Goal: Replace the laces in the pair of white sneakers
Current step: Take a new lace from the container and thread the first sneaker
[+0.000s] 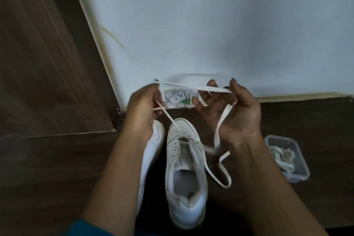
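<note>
Dark wood floor (57, 159) against a white wall. At its middle, upright, white sneaker (183, 168), with flat lace (218, 134) threaded through the lower eyelets only, apparently. Above the toe, left hand (143, 105) and right hand (229, 111), each gripping lace, one stretch taut between them. Likely evening the ends; next, crossing upward through empty eyelets. Second sneaker (153, 149) just beside; plastic tub (304, 170) of laces (283, 157) farther right.

Both bare forearms reach forward side by side, with the hands raised level and near each other. The left hand (142, 107) shows its back, its fingers curled in and pinching a lace (218, 134). The right hand (231, 113) faces inward, thumb up, its fingers bent round the same lace.
</note>
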Motion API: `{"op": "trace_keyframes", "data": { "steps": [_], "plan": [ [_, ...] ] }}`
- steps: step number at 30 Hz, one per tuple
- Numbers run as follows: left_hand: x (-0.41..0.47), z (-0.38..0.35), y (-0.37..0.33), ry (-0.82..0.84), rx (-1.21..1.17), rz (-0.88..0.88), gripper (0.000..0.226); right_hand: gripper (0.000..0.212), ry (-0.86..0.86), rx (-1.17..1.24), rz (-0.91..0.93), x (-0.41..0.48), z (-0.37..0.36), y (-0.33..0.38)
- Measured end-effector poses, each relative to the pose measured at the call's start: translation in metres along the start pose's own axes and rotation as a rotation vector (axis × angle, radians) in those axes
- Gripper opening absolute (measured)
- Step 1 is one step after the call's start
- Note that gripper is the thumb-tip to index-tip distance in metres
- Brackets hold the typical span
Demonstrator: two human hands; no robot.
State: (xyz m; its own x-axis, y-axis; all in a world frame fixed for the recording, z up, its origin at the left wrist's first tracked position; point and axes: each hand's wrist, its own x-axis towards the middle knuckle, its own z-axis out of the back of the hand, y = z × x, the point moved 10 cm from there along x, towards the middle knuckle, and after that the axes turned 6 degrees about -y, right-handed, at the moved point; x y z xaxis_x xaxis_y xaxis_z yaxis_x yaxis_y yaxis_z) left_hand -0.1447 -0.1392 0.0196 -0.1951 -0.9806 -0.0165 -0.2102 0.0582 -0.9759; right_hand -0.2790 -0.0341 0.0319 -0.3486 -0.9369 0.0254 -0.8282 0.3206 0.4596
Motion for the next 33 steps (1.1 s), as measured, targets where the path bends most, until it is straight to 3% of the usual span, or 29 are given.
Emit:
{"op": "trace_keyframes", "data": {
  "steps": [2,4,8,11,13,15,17,19,23,25,33],
  "plan": [
    [0.004,0.018,0.001,-0.051,-0.051,0.093,0.051,0.032,0.032,-0.003,0.003,0.001,0.001,0.005],
    [0.006,0.030,0.012,-0.065,0.087,0.178,0.046,0.035,0.018,-0.086,-0.028,0.003,0.000,0.002],
    [-0.008,0.019,0.033,0.065,0.200,0.333,0.039,0.034,-0.181,-0.387,-0.061,0.011,0.012,-0.020],
    [-0.016,-0.004,0.015,0.188,-0.119,0.230,0.013,0.034,-0.263,-0.444,-0.141,0.011,0.016,-0.042],
    [-0.016,-0.006,-0.009,0.250,-0.253,0.057,0.026,0.027,-0.173,-0.383,-0.210,0.010,0.003,-0.054],
    [-0.010,0.004,-0.015,0.253,-0.107,-0.036,0.031,0.019,-0.090,-0.413,-0.216,0.010,-0.006,-0.059],
    [-0.004,0.023,-0.008,0.182,0.342,-0.034,0.020,0.019,-0.083,-0.552,-0.181,0.012,-0.005,-0.061],
    [-0.012,0.023,0.001,0.258,0.657,-0.018,0.006,0.020,-0.107,-0.689,-0.110,0.015,-0.003,-0.061],
    [-0.040,-0.006,0.024,0.589,0.453,0.142,0.008,0.015,-0.156,-0.724,-0.053,0.015,-0.002,-0.062],
    [-0.041,-0.006,0.031,0.702,0.460,0.130,0.030,0.015,-0.220,-0.692,0.015,0.017,0.002,-0.053],
    [-0.057,-0.013,0.048,0.887,0.219,0.352,0.031,0.022,-0.309,-0.636,0.147,0.020,0.015,-0.039]
  ]
}}
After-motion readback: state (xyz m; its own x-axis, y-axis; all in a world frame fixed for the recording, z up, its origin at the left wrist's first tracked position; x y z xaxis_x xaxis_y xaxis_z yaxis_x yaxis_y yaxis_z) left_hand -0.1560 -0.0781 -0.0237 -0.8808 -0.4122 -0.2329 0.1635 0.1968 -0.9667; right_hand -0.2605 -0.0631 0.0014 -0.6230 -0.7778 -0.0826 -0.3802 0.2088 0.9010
